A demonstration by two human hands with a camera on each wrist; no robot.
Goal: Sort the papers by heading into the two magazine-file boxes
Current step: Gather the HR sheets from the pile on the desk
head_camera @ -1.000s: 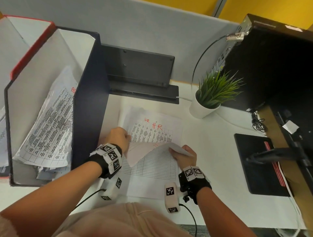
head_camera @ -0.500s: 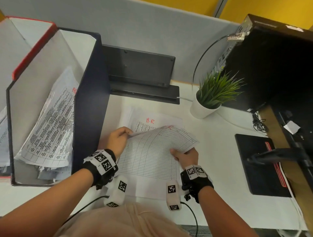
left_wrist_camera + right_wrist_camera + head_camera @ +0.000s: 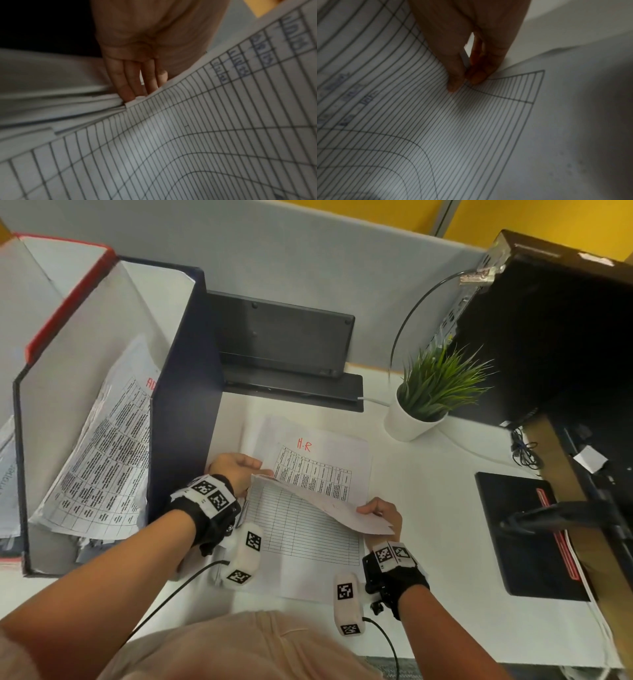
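A stack of papers (image 3: 308, 573) lies on the white desk (image 3: 428, 542) in front of me. Its top sheet, a lined table (image 3: 301, 529), has its far half bent back toward me. My left hand (image 3: 236, 470) pinches that sheet's left corner, fingers tucked under its edge (image 3: 130, 88). My right hand (image 3: 380, 513) pinches the right corner between thumb and fingers (image 3: 465, 79). The sheet below shows a red "H.R" heading (image 3: 304, 445). At left stand a navy magazine-file box (image 3: 181, 412) holding papers with a red heading (image 3: 102, 457), and a red box (image 3: 65, 299) beyond it.
A potted plant (image 3: 424, 395) stands behind the papers to the right. A black device on a stand (image 3: 281, 337) sits at the back, against the partition. A black computer case (image 3: 548, 320) and a black pad (image 3: 524, 535) fill the right side.
Half a second ago the lined sheet was held spread out flat. Its far edge has since bent back toward me, uncovering more of the "H.R" sheet. Both hands keep their hold.
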